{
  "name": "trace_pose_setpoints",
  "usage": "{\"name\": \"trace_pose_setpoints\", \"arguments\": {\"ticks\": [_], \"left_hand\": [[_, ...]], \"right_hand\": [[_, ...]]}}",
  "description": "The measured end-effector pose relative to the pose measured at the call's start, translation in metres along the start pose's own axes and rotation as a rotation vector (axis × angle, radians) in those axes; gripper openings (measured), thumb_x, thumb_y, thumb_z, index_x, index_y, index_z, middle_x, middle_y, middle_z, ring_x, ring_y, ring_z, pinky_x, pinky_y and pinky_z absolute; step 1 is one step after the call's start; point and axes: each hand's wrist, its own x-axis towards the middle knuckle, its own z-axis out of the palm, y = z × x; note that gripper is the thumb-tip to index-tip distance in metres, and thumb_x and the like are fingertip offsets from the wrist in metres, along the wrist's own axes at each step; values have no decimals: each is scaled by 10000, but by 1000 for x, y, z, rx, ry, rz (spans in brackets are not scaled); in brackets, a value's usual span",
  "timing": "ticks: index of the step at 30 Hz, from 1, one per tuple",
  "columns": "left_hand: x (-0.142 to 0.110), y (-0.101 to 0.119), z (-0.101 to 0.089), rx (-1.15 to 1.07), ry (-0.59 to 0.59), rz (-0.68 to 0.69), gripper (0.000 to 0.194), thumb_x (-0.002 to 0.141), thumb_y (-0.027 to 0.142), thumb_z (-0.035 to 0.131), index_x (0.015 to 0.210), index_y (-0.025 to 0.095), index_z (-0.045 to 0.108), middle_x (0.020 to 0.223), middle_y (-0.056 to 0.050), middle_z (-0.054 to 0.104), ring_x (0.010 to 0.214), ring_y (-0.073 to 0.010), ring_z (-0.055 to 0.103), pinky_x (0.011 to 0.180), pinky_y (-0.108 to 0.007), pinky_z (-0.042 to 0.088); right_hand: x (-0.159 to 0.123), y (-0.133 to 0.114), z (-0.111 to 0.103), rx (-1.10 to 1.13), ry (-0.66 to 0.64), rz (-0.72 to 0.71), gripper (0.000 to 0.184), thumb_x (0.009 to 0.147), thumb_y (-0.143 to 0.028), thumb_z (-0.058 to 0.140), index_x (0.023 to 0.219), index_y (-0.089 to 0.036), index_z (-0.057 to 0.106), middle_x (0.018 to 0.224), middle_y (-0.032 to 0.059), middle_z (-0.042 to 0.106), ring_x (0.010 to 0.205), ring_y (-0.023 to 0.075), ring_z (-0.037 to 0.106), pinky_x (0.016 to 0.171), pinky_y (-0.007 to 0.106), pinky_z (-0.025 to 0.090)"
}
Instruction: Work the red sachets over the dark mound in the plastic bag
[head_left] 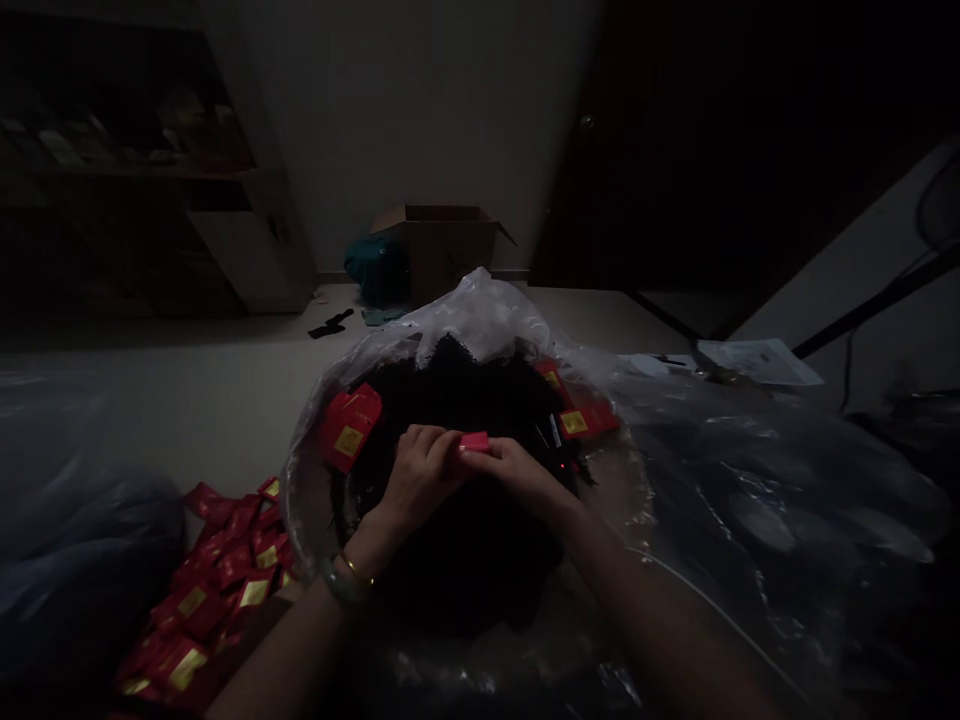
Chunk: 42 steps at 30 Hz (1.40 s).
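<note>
Head view: gripping small red packet (473, 441) with left hand (421, 465) and right hand (517, 468), both closed on it. Holding above dark shredded material (457, 395) in plastic-lined round container (294, 500). Noted at left, on floor (187, 400): heaped gold-labelled red packets (225, 570).

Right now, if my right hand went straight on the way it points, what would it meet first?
Your right hand would first press the red packet it touches, then probably the left hand; depth is unclear in this dim view.
</note>
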Motion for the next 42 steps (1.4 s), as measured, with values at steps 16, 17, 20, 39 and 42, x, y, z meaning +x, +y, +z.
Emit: {"name": "trace_pose_setpoints", "arguments": {"ticks": [16, 17, 20, 39, 42], "left_hand": [[1, -6, -11, -58, -259, 7, 391, 674, 104, 643, 1046, 189, 560, 1011, -67, 671, 934, -224, 616, 770, -326, 513], [1, -7, -11, -54, -274, 3, 391, 669, 104, 648, 1041, 186, 562, 1011, -68, 672, 929, -225, 620, 772, -330, 517], [3, -13, -18, -43, -317, -33, 395, 652, 105, 667, 1027, 181, 570, 996, -70, 675, 903, -229, 631, 773, -342, 524], [12, -46, -48, -130, -352, -220, 448, 618, 188, 711, 1051, 176, 597, 947, -59, 698, 803, -207, 664, 673, -295, 515], [15, -40, -49, -126, -365, -206, 431, 617, 185, 711, 1034, 189, 603, 938, -48, 695, 803, -201, 660, 675, -289, 510]], "right_hand": [[-4, 1, 5, 17, -200, 48, 664, 761, -720, 482, 1035, -148, 678, 1036, 57, 679, 1070, 213, 567, 1069, 407, 326], [-4, -1, 4, 43, -209, 54, 679, 762, -730, 469, 1025, -141, 683, 1024, 63, 686, 1057, 216, 580, 1068, 409, 326], [-5, -9, -8, 89, -234, 75, 677, 810, -713, 407, 1063, -144, 674, 1027, 83, 699, 1041, 220, 613, 1056, 420, 339], [11, 11, -1, -1376, 6, 34, 631, 699, -288, 724, 1290, -253, 505, 1216, 134, 534, 1060, 310, 494, 820, 427, 474], [9, 11, -8, -1380, 39, 151, 741, 659, -269, 741, 1338, -229, 446, 1252, 162, 497, 1072, 339, 493, 804, 436, 467]]}}
